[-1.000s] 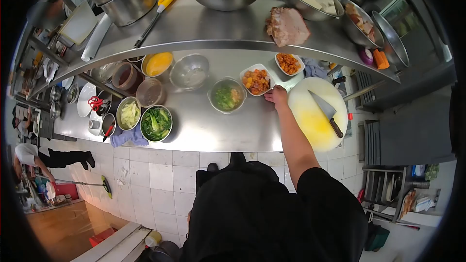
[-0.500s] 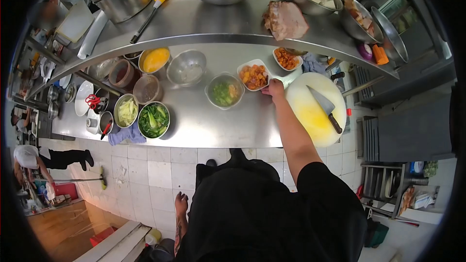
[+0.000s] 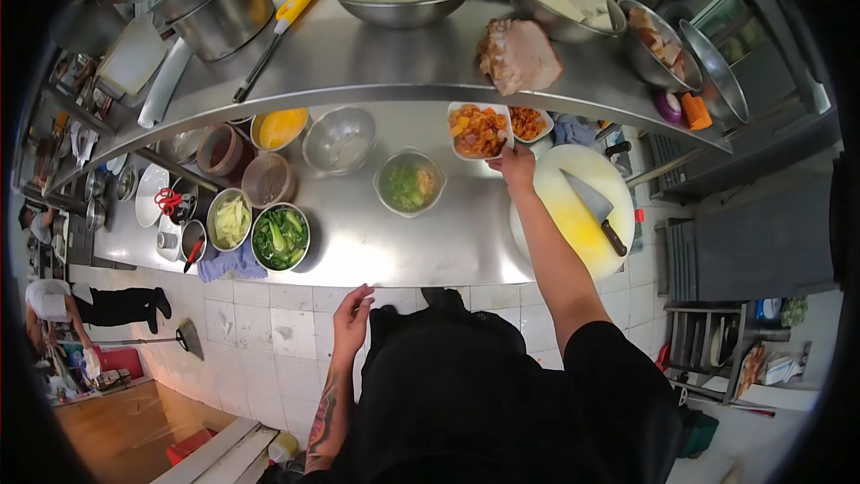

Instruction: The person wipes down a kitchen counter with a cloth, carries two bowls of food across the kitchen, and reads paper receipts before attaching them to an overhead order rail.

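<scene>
My right hand [image 3: 513, 168] pinches the near corner of a white square bowl [image 3: 504, 132] filled with orange diced food [image 3: 477, 131]. The bowl looks raised and partly covers a second white bowl of similar food [image 3: 528, 122]. Just right of my wrist lies a round cutting board [image 3: 555, 215], stained yellow, with a knife [image 3: 596, 203] across it. A clear bowl of chopped greens [image 3: 409, 182] stands to the left on the steel counter. My left hand [image 3: 352, 318] holds nothing, its fingers loosely bent and apart, by the counter's front edge.
Over the counter runs a steel shelf [image 3: 376, 63] carrying a chunk of meat [image 3: 520, 58] and metal bowls. Containers of leafy greens [image 3: 281, 237], sliced vegetable [image 3: 230, 221] and yellow liquid [image 3: 279, 129] stand at left. Another person [image 3: 98, 305] works with a long-handled tool on the far left floor.
My right hand has moved the white bowl away from me, over part of the other bowl. My left hand has risen from beside my body to the counter edge.
</scene>
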